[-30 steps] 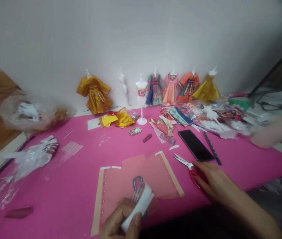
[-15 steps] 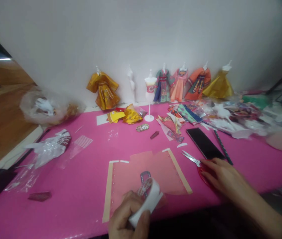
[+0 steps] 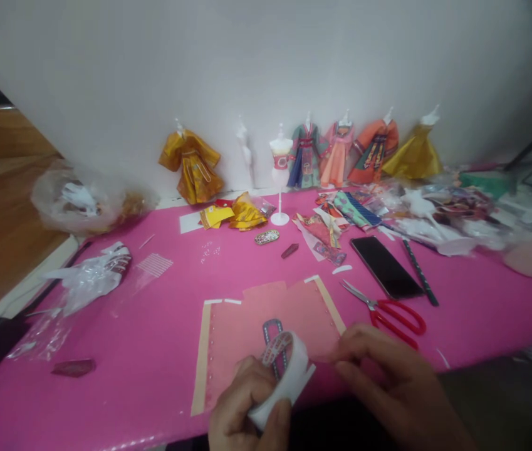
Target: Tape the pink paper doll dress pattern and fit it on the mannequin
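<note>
My left hand grips a roll of white tape, its cut end sticking out to the right. Beneath the roll lies a peach fabric piece with tan strips down its two sides, small beads along them and white tape bits at the top corners. A dark bead-edged motif on the fabric is partly covered by the roll. My right hand hovers by the fabric's right edge, apart from the roll, thumb and fingers slightly parted with nothing visible between them. Red-handled scissors lie open just beyond it.
A black phone and a dark pencil-like stick lie at the right. Small dressed mannequins, including one in a gold robe, stand along the wall. Fabric scraps and plastic bags lie about the pink table.
My right hand has let go of the scissors, leaving them on the table, and has moved left towards the tape roll. My left hand still holds the roll.
</note>
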The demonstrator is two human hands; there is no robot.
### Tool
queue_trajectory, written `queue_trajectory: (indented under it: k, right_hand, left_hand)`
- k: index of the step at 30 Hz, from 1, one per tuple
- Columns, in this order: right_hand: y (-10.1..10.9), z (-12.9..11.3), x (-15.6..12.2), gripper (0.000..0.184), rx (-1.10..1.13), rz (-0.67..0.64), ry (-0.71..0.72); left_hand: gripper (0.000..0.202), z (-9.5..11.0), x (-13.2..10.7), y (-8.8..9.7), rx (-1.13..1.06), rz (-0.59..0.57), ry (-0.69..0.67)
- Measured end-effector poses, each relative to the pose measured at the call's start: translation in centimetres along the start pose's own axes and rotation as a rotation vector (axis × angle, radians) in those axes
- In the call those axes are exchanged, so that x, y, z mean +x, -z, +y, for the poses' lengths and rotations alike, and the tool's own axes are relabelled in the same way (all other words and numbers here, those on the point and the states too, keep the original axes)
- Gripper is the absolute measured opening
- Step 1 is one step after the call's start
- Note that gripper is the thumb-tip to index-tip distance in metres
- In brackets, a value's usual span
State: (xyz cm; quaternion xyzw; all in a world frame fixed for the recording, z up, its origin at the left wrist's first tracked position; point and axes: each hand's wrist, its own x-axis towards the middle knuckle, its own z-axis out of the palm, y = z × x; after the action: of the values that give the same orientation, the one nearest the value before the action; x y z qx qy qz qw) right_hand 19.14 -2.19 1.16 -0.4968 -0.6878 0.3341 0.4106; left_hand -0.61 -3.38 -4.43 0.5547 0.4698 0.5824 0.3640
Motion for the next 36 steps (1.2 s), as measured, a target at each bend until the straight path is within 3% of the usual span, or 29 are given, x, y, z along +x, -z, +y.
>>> queue_trajectory:
  k: [5, 12, 15, 19, 22, 26, 31, 36]
  right_hand:
    - [-1.5, -1.1, 0.5, 0.014, 0.188, -0.003, -0.110]
    - [-1.6, -1.9, 0.6, 0.011, 0.193, 0.041, -0.105]
    - [-1.6, -2.3, 0.6, 0.014, 0.180, 0.078, -0.036]
    - [-1.3, -2.3, 0.5, 0.017, 0.099, 0.115, 0.171]
    - [-1.2, -1.7, 0.1, 0.020, 0.017, 0.097, 0.317]
    - [-1.1, -0.9, -0.3, 0.023, 0.006, 0.031, 0.378]
    - [-1.3, -1.0, -0.2, 0.022, 0.045, 0.080, 0.330]
    - [-2.0, -1.0, -0.2, 0.018, 0.332, 0.053, 0.067]
  left_hand:
    - [0.031, 0.2, -0.2, -0.2, 0.017, -0.002, -0.016]
    - [0.027, 0.6, 0.3, 0.1, 0.052, -0.079, -0.060]
    - [0.022, 0.6, 0.4, -0.1, 0.035, -0.138, -0.108]
    - [0.027, 0.2, 0.1, -0.8, -0.004, 0.022, -0.111]
    - [0.027, -0.1, 0.0, -0.9, 0.024, 0.000, -0.083]
    - [0.026, 0.3, 0.2, -0.5, 0.053, -0.043, -0.065]
    - [0.024, 0.9, 0.3, -0.6, 0.079, -0.046, -0.036]
    - [0.028, 1.3, 0.4, -0.9, 0.001, -0.067, 0.021]
